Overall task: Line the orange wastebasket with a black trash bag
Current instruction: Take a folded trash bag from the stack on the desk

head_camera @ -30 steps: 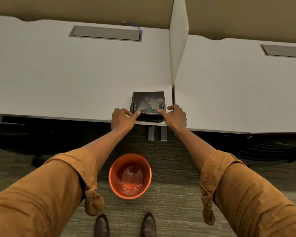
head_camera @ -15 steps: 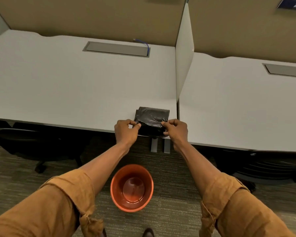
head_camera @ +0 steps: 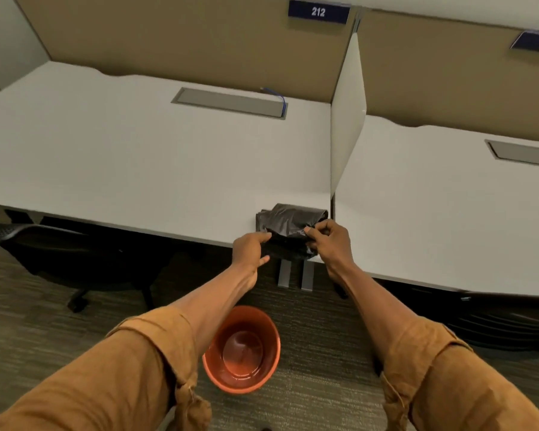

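We found the folded black trash bag (head_camera: 288,223) at the near edge of the desk (head_camera: 137,169), pinched by the left hand (head_camera: 249,248) and right hand (head_camera: 329,236) at opposite ends. The orange wastebasket (head_camera: 241,349) stood empty on the floor below the desk edge, nearer the left arm, so we judged the bag must travel down and toward us.

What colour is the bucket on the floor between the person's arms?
Orange, with a glossy inside; the wastebasket shows clearly in the head view.

You face two white desks (head_camera: 137,169) split by a white upright divider panel (head_camera: 347,119), tan partition walls (head_camera: 181,35) with navy number plates (head_camera: 318,12) behind, grey-green carpet (head_camera: 44,321) below, and what looks like a black office chair (head_camera: 44,244) at left.
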`<state>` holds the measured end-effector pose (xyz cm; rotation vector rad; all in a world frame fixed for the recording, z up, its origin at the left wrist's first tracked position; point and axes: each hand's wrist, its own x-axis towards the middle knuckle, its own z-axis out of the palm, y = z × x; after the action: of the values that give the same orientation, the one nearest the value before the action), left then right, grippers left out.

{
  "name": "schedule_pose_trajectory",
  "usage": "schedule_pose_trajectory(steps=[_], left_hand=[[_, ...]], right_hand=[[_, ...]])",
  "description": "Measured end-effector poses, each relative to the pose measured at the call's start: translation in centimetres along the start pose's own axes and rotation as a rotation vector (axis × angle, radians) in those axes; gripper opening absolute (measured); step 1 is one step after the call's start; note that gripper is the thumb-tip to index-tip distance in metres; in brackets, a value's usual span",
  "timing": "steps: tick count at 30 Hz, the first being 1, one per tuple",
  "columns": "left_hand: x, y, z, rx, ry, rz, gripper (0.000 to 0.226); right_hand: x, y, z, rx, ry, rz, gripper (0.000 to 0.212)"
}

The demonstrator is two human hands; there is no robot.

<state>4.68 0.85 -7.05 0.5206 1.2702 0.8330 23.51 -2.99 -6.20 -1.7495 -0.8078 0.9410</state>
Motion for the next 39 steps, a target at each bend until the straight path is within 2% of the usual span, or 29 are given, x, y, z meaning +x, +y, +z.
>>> schedule_pose_trajectory(steps=[9,12,16,19,21,25,29,32,34,37,39], left_hand=[[2.3,-1.0,1.3,0.057,-0.021,0.102,0.017],[2.3,-0.8,1.7,0.064,-0.029,0.112,0.036],[1.7,0.1,1.9,0.054,-0.045,0.109,0.061],[0.9,0.8,2.2,0.124,-0.008,0.127,0.078],[0.3,1.4,2.4,0.236,0.033,0.191,0.083],[-1.3,2.8,2.6,0.291,0.075,0.243,0.075],[-3.5,4.3,1.9,0.124,0.049,0.159,0.061],[-5.9,5.2,0.2,-0.062,-0.003,0.04,0.036],[-7.5,5.6,-1.6,-0.097,-0.033,0.017,0.028],[-10.1,5.6,-4.9,-0.066,-0.052,0.063,0.008],[-12.0,5.7,-7.1,-0.05,-0.074,0.114,0.013]], right_hand=[[2.4,2.0,-1.0,0.084,0.025,0.1,0.013],[2.6,1.7,-1.2,0.081,-0.007,0.108,0.013],[2.3,0.0,-2.0,0.021,-0.002,0.025,0.014],[1.6,-1.8,-2.7,0.103,-0.005,-0.036,0.032],[1.0,-2.8,-3.0,0.193,-0.02,-0.061,0.035],[-0.6,-4.7,-2.9,0.373,-0.079,-0.07,0.037],[-3.7,-6.5,-1.7,0.478,-0.112,-0.094,0.035],[-6.9,-7.4,-0.4,0.507,-0.162,-0.13,0.035],[-9.0,-7.8,0.3,0.539,-0.196,-0.141,0.032],[-12.2,-8.5,1.2,0.549,-0.222,-0.119,0.021],[-14.4,-8.3,1.8,0.557,-0.247,-0.066,0.022]])
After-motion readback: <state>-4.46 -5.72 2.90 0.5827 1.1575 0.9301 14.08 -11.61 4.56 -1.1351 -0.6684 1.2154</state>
